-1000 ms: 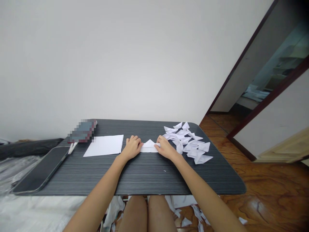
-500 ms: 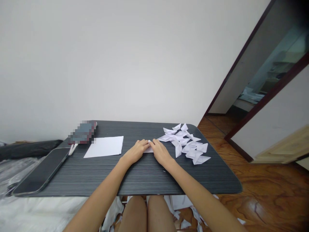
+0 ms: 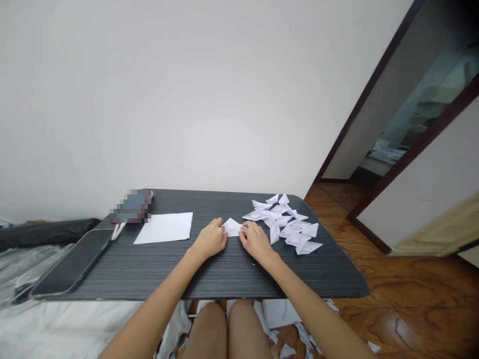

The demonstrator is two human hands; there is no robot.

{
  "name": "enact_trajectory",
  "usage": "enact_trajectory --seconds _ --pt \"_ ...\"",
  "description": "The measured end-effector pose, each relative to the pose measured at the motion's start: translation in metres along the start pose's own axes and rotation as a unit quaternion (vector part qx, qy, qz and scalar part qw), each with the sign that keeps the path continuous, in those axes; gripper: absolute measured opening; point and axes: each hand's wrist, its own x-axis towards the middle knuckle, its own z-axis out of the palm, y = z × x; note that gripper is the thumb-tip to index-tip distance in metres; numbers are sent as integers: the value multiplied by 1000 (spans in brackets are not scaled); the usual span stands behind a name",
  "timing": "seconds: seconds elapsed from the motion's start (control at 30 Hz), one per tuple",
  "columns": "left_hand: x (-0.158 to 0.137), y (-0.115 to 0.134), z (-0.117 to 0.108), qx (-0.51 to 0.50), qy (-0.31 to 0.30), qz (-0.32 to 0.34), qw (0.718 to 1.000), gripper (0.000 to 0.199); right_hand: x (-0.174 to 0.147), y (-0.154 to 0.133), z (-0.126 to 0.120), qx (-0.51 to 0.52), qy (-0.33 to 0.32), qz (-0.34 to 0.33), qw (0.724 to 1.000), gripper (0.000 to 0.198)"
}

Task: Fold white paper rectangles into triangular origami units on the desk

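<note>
A small folded white paper [image 3: 232,228] with a pointed top lies on the dark table between my hands. My left hand [image 3: 211,238] grips its left edge, fingers curled in and thumb toward the paper. On the opposite edge, my right hand [image 3: 256,239] pinches the paper the same way. To the right of my right hand lies a loose heap of folded white paper boats [image 3: 275,215], several of them overlapping. A stack of flat white paper sheets [image 3: 164,228] rests to the left of my left hand.
A phone-like dark slab [image 3: 75,262] lies along the table's left edge, beside a pixelated object [image 3: 131,206] and a white cable [image 3: 118,231]. The black wood-grain table [image 3: 232,279] meets a white wall. Paper scraps [image 3: 287,350] litter the floor under the table.
My hands have drawn apart from the top of the folded paper to its two sides, uncovering its peak and middle. The view has shifted slightly.
</note>
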Motion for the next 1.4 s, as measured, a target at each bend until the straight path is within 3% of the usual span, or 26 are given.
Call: enact_trajectory --seconds 0.07,0.17,0.27,0.47,0.57,0.67,0.77,0.87,0.93,1.0,1.13,1.23,1.4 --pt "7 -5 4 -43 11 -28 999 28 6 1 2 -5 17 26 999 22" --pt "16 -11 13 -91 35 -106 990 15 18 3 6 -2 31 57 998 19" --pt "21 -14 18 -117 29 -167 979 25 31 7 10 46 3 93 995 26" --pt "17 -17 19 -145 19 -137 980 19 42 6 9 106 -76 93 987 23" --pt "15 -18 20 -150 21 -123 981 25 42 0 4 106 -87 108 985 24" --pt "14 -18 20 -143 30 -112 983 19 40 -2 0 136 -86 87 983 22" --pt "11 -17 13 -148 66 -91 983 12 37 0 -4 171 -35 32 984 17" --pt "6 -17 1 -137 139 -51 979 16 32 4 -9 162 64 -28 984 5" --pt "3 -16 -5 -120 167 -27 978 20 27 7 -13 149 111 -54 981 8" --pt "1 -17 -6 -117 145 -1 983 22 22 9 -13 138 111 -78 981 11" --pt "0 -20 -1 -142 39 17 989 20 14 15 -5 132 41 -97 986 15" --pt "3 -21 1 -158 0 -20 987 21 14 19 3 155 24 -61 986 17" --pt "11 -18 4 -161 -12 -99 982 20 24 21 8 210 -6 -23 977 21"
